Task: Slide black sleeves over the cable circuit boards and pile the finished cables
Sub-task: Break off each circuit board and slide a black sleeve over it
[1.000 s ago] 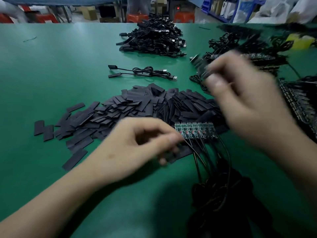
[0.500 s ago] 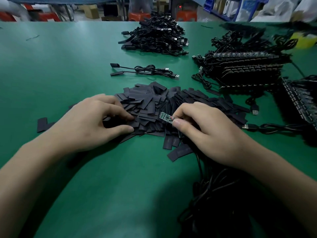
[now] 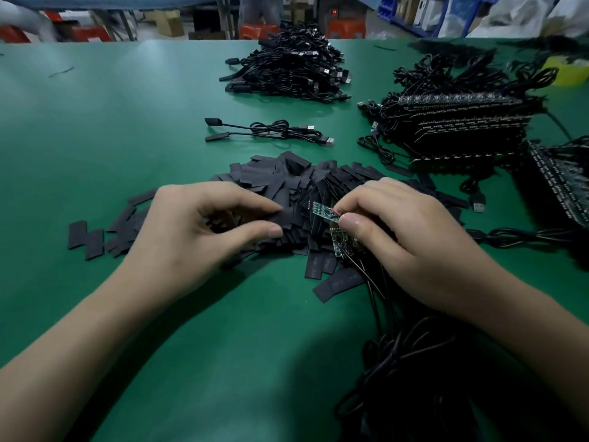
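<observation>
The right grip pinches the small green circuit board, whose long side points to ten o'clock, straight at the flat black sleeve that the left grip pinches just beside it on the sleeve pile.

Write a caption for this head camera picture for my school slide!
The right hand pinches a circuit board while the left hand pinches a black sleeve atop the sleeve pile.

Two bare hands are seen, the left hand and the right hand. Each is followed by a bare forearm, the left forearm and the right forearm, cut off by the view's edge. Short, plain nails are shown on the thumbs.
</observation>
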Motion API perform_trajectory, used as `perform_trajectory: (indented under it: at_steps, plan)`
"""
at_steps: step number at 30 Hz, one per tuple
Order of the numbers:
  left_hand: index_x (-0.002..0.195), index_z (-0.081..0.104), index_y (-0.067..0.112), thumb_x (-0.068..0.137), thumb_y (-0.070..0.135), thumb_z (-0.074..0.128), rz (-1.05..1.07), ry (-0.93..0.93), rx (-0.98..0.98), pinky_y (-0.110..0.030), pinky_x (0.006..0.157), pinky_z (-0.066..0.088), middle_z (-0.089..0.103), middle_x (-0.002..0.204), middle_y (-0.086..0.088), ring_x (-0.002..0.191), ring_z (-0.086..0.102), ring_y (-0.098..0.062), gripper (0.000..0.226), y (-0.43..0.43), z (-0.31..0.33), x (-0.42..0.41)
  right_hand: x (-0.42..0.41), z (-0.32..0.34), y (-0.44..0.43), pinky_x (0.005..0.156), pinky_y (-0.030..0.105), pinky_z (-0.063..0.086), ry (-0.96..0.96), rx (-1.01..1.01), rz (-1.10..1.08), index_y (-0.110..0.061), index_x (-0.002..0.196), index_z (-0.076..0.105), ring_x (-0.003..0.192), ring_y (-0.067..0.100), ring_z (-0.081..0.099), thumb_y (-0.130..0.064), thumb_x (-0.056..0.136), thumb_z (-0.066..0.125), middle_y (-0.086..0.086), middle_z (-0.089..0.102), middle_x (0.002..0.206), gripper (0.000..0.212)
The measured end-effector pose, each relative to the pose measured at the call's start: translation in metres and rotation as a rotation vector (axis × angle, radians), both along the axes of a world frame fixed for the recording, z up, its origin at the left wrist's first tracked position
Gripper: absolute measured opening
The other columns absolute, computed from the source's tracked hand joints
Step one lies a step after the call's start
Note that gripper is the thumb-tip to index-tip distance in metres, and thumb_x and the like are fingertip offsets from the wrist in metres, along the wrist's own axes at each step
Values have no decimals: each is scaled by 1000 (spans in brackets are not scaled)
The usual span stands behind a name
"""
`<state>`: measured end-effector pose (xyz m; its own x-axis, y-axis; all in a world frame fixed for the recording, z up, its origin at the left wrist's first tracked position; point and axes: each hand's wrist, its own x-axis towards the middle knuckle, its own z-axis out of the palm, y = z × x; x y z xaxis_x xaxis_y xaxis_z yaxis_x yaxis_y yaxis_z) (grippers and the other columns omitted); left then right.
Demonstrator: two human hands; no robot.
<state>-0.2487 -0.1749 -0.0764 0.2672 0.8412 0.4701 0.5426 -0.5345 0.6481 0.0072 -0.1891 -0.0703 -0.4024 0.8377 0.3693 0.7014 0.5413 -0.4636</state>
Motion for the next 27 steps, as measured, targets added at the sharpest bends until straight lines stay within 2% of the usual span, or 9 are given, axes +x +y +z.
perform_trajectory:
  at_steps: [4, 10, 17, 22, 27]
  plan:
    - [107, 78, 27, 78, 41, 76, -16, 18, 58, -18, 80, 53, 75, 96, 15, 84, 69, -1, 33, -1, -4, 7, 4, -2, 2, 84, 43, 45, -115, 91, -7, -24, 103, 62, 93, 16, 50, -36, 103, 42, -11, 55, 92, 23]
    - [103, 77, 29, 79, 38, 76, -8, -6, 61, -16, 79, 52, 75, 96, 13, 86, 70, -4, 26, -2, -6, 10, 4, -5, 2, 80, 37, 41, -159, 101, 11, -31, 101, 57, 89, 13, 44, -49, 101, 35, -15, 47, 88, 29]
    - [101, 80, 20, 82, 32, 75, -37, 0, 67, -29, 77, 56, 76, 93, 7, 83, 71, -9, 23, -4, -7, 12, 3, -6, 2, 78, 43, 44, -220, 156, 9, -26, 106, 63, 88, 17, 45, -49, 100, 37, -9, 48, 88, 36]
    - [100, 81, 18, 82, 32, 75, -58, 38, 96, -24, 78, 55, 76, 92, 5, 81, 71, -11, 24, -4, -8, 12, 3, -9, 2, 75, 45, 46, -248, 234, 21, -20, 106, 67, 86, 21, 46, -44, 101, 39, -6, 47, 88, 37]
    - [100, 81, 19, 82, 32, 76, -84, 74, 118, -17, 79, 52, 75, 91, 6, 81, 70, -9, 23, -4, -7, 12, 2, -9, 4, 74, 39, 41, -301, 272, -18, -22, 106, 65, 86, 20, 47, -45, 101, 37, -7, 48, 89, 37]
